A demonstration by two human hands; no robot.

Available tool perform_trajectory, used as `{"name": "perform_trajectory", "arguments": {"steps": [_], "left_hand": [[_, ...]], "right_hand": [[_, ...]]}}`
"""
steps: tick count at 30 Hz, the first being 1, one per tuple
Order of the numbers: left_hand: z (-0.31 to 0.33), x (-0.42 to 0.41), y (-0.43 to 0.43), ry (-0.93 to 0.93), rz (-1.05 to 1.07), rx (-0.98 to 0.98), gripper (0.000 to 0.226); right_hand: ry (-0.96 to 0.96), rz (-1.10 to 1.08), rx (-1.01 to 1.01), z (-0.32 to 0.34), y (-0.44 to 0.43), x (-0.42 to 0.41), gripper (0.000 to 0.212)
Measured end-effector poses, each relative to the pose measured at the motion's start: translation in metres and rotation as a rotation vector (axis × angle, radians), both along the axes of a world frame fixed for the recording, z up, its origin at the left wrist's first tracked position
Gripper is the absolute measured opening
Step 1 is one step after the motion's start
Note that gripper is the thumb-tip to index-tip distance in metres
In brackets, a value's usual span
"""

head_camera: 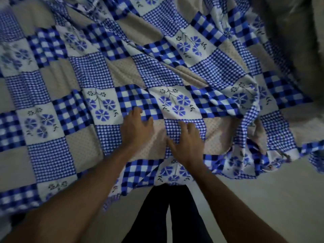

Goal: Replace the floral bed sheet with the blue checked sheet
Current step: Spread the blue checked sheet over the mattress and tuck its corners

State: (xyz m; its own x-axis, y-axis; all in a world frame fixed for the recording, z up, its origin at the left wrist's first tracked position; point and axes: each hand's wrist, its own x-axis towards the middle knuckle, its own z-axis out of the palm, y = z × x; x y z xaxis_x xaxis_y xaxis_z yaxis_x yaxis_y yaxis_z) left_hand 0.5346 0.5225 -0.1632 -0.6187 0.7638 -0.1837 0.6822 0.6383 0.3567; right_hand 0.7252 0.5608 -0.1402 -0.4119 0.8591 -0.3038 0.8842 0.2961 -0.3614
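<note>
We found the blue-and-white checked patchwork cotton sheet (pixel 98 72) spread over the bed. Its near edge hung over the near side of the bed, in front of the person's dark trousers (pixel 157 216). The left hand (pixel 136 128) and the right hand (pixel 189 142) lay side by side on the sheet close to that near edge, palms down, fingers straight and spread, gripping nothing. We judged this placing to serve smoothing: flat palms press the cloth down and can push creases outward. Toward the right edge the sheet was bunched in deep folds, and its near right corner sagged toward the pale floor (pixel 263 199). We therefore judged the spreading unfinished on that side.

The floral sheet was nowhere to be seen, and we could not tell whether it lay beneath or had been taken off. The mattress was wholly covered. The frame cut off the sheet's far and left edges. A grey mass (pixel 298 32) at the far right corner was too blurred to identify.
</note>
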Motion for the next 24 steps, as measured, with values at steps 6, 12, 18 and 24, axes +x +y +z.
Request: {"name": "perform_trajectory", "arguments": {"steps": [6, 12, 18, 24], "left_hand": [[-0.004, -0.049, -0.031, 0.045, -0.099, -0.422, 0.051], [0.005, -0.024, -0.012, 0.046, -0.202, -0.396, 0.021], [0.015, 0.018, 0.003, -0.043, -0.340, -0.049, 0.031], [0.004, 0.062, 0.051, -0.171, -0.330, -0.061, 0.031]], "right_hand": [[-0.092, 0.028, -0.185, -0.023, -0.011, -0.066, 0.032], [-0.096, 0.245, -0.079, -0.023, -0.001, -0.051, 0.021], [-0.112, 0.132, 0.058, -0.007, 0.039, -0.003, 0.004], [-0.083, -0.014, -0.105, -0.007, 0.071, 0.027, 0.025]]}}
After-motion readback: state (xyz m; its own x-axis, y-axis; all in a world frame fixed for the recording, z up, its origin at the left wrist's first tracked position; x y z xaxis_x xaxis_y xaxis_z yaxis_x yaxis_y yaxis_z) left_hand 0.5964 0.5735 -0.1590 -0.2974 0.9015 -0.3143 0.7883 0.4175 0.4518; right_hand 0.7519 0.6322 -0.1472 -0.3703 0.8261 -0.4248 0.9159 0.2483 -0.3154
